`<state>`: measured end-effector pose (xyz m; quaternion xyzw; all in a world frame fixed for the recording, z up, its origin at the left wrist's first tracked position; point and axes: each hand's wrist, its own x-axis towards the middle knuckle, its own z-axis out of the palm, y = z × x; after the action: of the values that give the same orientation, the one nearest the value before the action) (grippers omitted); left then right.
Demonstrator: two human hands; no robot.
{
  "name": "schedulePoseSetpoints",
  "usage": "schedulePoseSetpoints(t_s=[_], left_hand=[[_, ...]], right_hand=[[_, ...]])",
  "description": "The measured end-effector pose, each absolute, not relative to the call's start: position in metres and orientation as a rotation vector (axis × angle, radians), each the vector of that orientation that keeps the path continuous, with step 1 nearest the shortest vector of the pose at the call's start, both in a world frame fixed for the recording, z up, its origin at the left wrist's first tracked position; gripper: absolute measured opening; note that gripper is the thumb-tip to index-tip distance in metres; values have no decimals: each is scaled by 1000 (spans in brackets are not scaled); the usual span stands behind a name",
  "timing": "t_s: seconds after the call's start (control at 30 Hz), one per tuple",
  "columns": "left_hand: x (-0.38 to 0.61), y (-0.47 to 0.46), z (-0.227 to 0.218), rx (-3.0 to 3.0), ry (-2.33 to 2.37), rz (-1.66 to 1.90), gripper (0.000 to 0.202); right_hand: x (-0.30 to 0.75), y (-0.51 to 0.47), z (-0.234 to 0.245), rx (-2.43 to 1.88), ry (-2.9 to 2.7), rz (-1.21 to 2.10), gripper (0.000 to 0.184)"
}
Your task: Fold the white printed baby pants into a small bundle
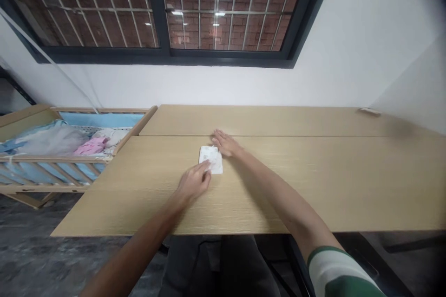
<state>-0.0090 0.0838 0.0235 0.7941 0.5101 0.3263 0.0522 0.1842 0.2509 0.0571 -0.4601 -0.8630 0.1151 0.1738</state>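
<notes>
A small white packet [215, 165], roughly square with faint printing, lies flat near the middle of the wooden table [313, 176]. My left hand [195, 180] is at its lower left corner, fingers bent and closed, with thumb and fingertips on the packet's surface. Just beyond its upper right corner, my right hand [225, 143] rests palm down on the tabletop, the fingers stretched out toward the wall. Its wrist side is close to the packet's edge; whether it touches is too small to tell.
A wooden crib [66, 162] with blue lining, bedding and a pink cloth [91, 146] stands against the table's left end. A seam runs across the tabletop. A small pale object [370, 111] lies at the back right. Behind are a white wall and a barred window [226, 58].
</notes>
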Motion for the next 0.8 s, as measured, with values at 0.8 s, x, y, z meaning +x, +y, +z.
schedulePoseSetpoints(t_s=[0.8], left_hand=[[-52, 17, 97, 1944, 1877, 1092, 31]], right_hand=[[120, 105, 104, -1104, -1825, 1038, 15]])
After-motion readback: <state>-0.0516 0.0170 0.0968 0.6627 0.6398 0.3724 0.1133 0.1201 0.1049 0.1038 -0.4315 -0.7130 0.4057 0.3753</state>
